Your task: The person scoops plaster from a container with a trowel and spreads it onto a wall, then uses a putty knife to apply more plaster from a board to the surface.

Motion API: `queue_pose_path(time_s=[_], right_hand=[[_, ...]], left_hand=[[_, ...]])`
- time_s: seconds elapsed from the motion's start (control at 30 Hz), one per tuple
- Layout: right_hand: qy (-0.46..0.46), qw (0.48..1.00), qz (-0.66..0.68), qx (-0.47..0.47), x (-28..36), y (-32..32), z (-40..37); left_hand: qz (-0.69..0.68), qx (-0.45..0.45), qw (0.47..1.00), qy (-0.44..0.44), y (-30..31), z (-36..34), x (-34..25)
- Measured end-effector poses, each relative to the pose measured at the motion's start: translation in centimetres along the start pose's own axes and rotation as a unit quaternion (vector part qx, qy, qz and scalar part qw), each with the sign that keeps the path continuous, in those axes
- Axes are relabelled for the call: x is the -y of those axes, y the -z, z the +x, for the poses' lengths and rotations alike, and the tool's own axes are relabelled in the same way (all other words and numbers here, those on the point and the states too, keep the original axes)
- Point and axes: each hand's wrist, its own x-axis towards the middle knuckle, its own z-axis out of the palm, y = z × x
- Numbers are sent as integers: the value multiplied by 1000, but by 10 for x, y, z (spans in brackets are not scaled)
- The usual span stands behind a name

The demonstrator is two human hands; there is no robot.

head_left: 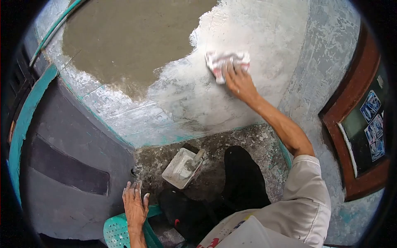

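My right hand (238, 80) presses a crumpled white-and-red rag (219, 62) against the wall (264, 37), its fingers bent over the rag's lower edge and slightly blurred. Around the rag the wall is coated white; to its left lies a bare grey-brown cement patch (136, 37). Down at the lower left, my left hand (135, 202) has its fingers stretched out, white smears on the tips and nothing in them. It is beside a dark grey panel (78, 206) and above a green perforated plastic stool (115, 231).
On the rough, spattered floor (149, 159) sits a pale rectangular tray (171, 171) with white material and a tool handle (199, 155) leaning in it. My dark-trousered legs (246, 177) are beside it. A brown wooden frame (359, 186) with dark glass is at right; a green hose (53, 28) runs at upper left.
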Motion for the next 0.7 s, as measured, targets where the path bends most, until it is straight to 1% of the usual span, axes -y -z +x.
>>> queue_pose_path(time_s=[0.03, 0.07, 0.1, 0.13, 0.17, 0.23, 0.3, 0.33, 0.4, 0.43, 0.5, 0.53, 0.6, 0.67, 0.7], right_hand=[[27, 999, 12, 20, 5, 1, -10], [27, 999, 11, 15, 0, 0, -15], [4, 999, 40, 13, -8, -2, -19], [-18, 997, 71, 13, -9, 10, -10], [-35, 994, 99, -8, -24, 23, 0], [-56, 992, 92, -61, -53, 43, 36], [-60, 994, 44, -75, -76, 61, 78], [-60, 994, 45, -73, -83, 60, 93], [-30, 995, -8, -98, -91, 54, 113], [-29, 995, -7, -98, -90, 46, 114], [30, 994, -56, -88, -80, 27, 108], [32, 994, -55, -86, -74, 21, 101], [51, 996, -70, -34, -62, 17, 76], [66, 996, -59, -25, -49, 13, 48], [81, 996, -43, 4, -41, 13, 32]], left_hand=[[0, -2, 1000, -4, 1, 0, 0], [1, -6, 1000, -3, 1, -1, -1], [-2, -2, 1000, 1, 2, 0, -2], [-6, 4, 1000, 5, 3, 0, -2], [-6, -1, 1000, 3, 3, 0, -2], [-5, -6, 1000, 0, -1, 0, 0], [-4, -7, 1000, -3, -2, -2, 1], [-4, -7, 1000, -2, -2, -2, 2], [-3, -6, 1000, -2, -1, -1, 1], [-3, -6, 1000, 1, -1, -1, 1], [-5, -2, 1000, 3, 0, 0, 2], [0, -6, 1000, 3, 0, 1, 2], [0, -3, 1000, 1, -1, -2, 1], [2, -2, 1000, 2, -1, -1, 1], [2, -3, 1000, 1, 0, -1, 0]])
